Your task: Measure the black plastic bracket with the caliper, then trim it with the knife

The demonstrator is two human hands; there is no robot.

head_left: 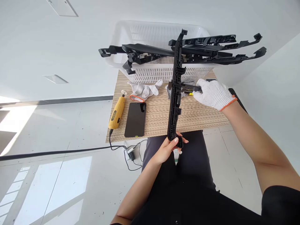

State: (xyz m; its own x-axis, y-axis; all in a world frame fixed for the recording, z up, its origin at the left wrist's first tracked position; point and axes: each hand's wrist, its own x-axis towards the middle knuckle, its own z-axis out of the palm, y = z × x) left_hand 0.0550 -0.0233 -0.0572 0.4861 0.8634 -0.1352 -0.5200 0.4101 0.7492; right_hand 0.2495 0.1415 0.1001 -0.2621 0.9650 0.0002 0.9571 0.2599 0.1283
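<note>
A long black plastic trim strip (174, 103) stretches from over my lap up across the table to the basket. My bare left hand (170, 146) is closed around its lower, hooked end. My right hand (212, 93), in a white knitted glove with an orange cuff, grips a narrow dark tool (191, 87) with a textured bar. This tool crosses the strip near its middle; its exact kind is unclear. Just below it lies something with yellow parts (189, 92), partly hidden by my glove, beside a grey mesh-like piece (168, 92).
Several similar black strips (147, 49) lie across a white plastic basket (145, 73) at the table's back. On the striped wooden table (154, 120) rest a white glove (144, 90), a yellow corded rotary tool (117, 112) and a black phone (135, 119). A cable (58, 152) runs left.
</note>
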